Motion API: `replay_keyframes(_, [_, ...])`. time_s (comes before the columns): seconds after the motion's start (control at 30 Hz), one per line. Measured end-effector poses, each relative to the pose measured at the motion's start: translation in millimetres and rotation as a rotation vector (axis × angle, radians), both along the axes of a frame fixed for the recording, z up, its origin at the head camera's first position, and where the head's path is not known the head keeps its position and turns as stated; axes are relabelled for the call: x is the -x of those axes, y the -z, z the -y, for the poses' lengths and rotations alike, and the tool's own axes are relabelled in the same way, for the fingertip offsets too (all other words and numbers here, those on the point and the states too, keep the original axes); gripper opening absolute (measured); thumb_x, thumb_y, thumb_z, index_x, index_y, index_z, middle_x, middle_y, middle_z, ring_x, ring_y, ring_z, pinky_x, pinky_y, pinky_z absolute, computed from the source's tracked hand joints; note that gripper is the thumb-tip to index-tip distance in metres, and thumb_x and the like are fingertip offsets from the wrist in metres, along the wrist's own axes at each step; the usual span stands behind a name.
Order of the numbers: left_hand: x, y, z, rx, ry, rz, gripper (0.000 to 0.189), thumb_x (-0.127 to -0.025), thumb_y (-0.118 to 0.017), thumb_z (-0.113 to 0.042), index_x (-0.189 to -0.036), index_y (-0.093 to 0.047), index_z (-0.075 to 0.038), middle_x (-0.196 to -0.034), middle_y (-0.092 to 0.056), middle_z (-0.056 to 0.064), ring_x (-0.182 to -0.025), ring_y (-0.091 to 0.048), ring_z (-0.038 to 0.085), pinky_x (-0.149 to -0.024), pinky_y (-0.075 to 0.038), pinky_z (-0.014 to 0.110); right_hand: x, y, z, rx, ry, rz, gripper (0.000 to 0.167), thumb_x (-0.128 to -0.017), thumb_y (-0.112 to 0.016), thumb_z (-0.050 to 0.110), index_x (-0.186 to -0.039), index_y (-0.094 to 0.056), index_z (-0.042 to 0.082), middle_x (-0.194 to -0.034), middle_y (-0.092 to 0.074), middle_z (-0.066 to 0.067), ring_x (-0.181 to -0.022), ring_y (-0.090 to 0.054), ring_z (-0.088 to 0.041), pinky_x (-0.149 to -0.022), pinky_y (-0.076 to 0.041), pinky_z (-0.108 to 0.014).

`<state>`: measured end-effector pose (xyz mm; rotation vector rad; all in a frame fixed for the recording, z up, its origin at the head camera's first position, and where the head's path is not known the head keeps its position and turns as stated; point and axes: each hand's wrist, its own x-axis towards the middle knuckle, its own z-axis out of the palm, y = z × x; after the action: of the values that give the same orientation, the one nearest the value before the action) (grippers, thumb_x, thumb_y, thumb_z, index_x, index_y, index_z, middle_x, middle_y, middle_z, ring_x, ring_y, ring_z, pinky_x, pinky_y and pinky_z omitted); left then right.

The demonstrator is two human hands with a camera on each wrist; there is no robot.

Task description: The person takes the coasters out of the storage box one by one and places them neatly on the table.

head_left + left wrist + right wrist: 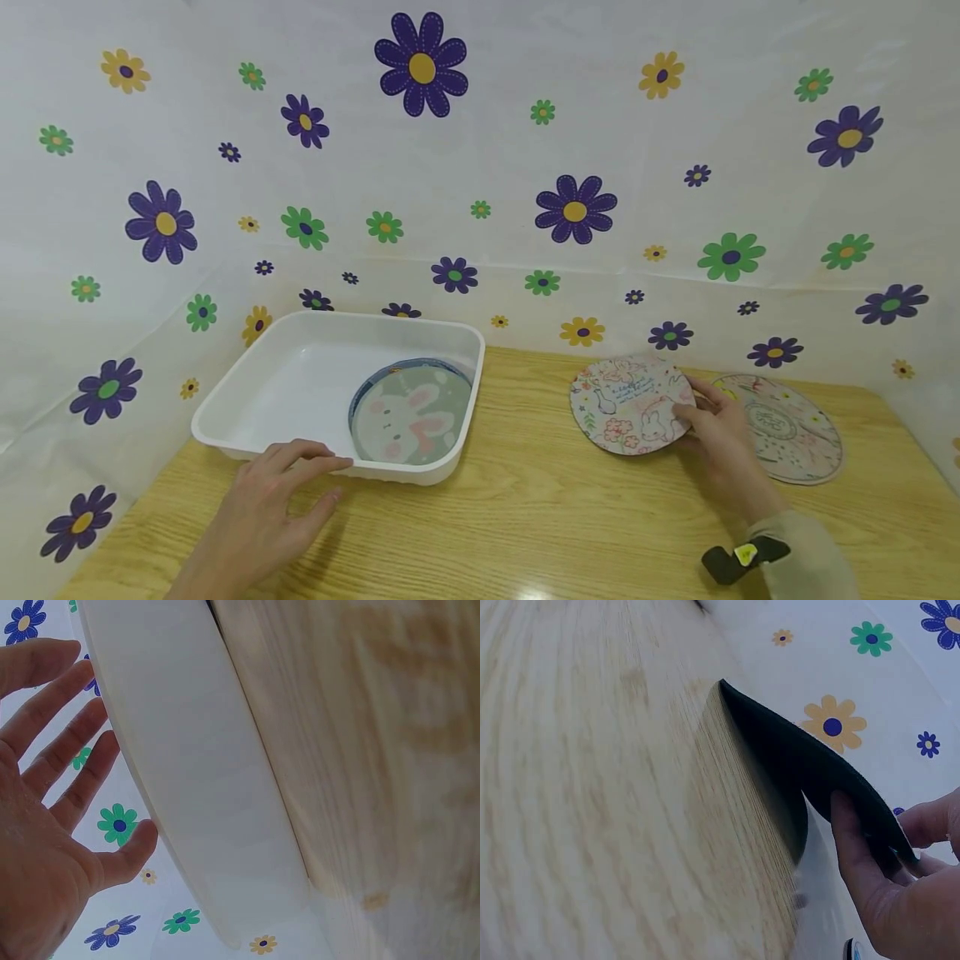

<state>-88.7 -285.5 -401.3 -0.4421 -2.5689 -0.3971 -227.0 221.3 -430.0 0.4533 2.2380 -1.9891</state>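
Note:
My right hand (723,442) pinches a round mat (626,408) by its right edge, thumb on top and fingers beneath. Pink rabbits, flowers and blue lettering decorate its face; the right wrist view shows its dark underside (802,757) tilted over the wood. With fingers spread, my left hand (270,504) rests at the front rim of a white plastic tray (300,383). Inside that tray, at its right end, lies a round grey-green mat (390,429) with a white rabbit. A blue patterned edge (431,362) shows from under it.
Another round floral mat (806,442) lies on the wood table (525,517) at the right, partly behind my right hand. A white sheet (495,150) with purple, green and yellow flowers hangs behind the table and at its sides. A black strap (742,560) circles my right wrist.

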Motion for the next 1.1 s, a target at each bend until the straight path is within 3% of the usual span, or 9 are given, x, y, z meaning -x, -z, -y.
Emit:
replay_keyframes(0.17, [-0.1, 0.4, -0.5, -0.005, 0.001, 0.008, 0.033, -0.075, -0.088, -0.017, -0.104, -0.078, -0.028, -0.104, -0.069, -0.009, -0.096, -0.063, 0.016, -0.077, -0.050, 0.049, 4.1, 0.4, -3.0, -0.062, 0.030, 0.015, 0.065, -0.102, -0.055, 0.010, -0.161, -0.029, 0.012, -0.159, -0.038, -0.023, -0.093, -0.060, -0.003, -0.076, -0.057, -0.014])
replay_keyframes(0.5, [-1.0, -0.6, -2.3, -0.010, -0.004, 0.016, 0.031, -0.075, -0.087, -0.016, -0.103, -0.078, -0.026, -0.103, -0.069, -0.010, -0.095, -0.062, 0.015, -0.075, -0.049, 0.045, 8.8, 6.0, -10.9, -0.183, 0.044, 0.014, 0.060, -0.101, -0.055, 0.009, -0.158, -0.035, 0.005, -0.156, -0.042, -0.028, -0.132, -0.053, -0.034, -0.075, -0.055, -0.012])
replay_keyframes(0.67, [-1.5, -1.4, -3.3, -0.008, -0.013, 0.029, 0.032, -0.075, -0.087, -0.016, -0.103, -0.078, -0.027, -0.103, -0.068, -0.009, -0.095, -0.062, 0.015, -0.077, -0.049, 0.047, 9.5, 8.6, -15.9, -0.274, 0.036, 0.009, 0.059, -0.100, -0.059, 0.009, -0.154, -0.041, 0.002, -0.152, -0.046, -0.031, -0.129, -0.057, -0.039, -0.074, -0.057, -0.015])
replay_keyframes(0.8, [-1.7, -2.3, -3.6, -0.009, -0.018, 0.035, 0.032, -0.075, -0.087, -0.016, -0.104, -0.078, -0.027, -0.104, -0.069, -0.008, -0.097, -0.063, 0.017, -0.077, -0.050, 0.049, 8.3, 9.0, -19.5, -0.343, 0.033, 0.003, 0.058, -0.098, -0.063, 0.012, -0.152, -0.044, 0.000, -0.147, -0.050, -0.031, -0.127, -0.058, -0.039, -0.070, -0.053, -0.010])
replay_keyframes(1.1, [-0.7, -2.7, -3.9, -0.004, -0.020, 0.027, 0.032, -0.076, -0.087, -0.017, -0.105, -0.078, -0.028, -0.105, -0.069, -0.009, -0.099, -0.062, 0.016, -0.078, -0.050, 0.047, 10.5, 10.2, -24.3, -0.411, 0.067, -0.016, 0.058, -0.096, -0.068, 0.011, -0.148, -0.047, -0.002, -0.139, -0.058, -0.030, -0.119, -0.063, -0.038, -0.068, -0.054, -0.013])
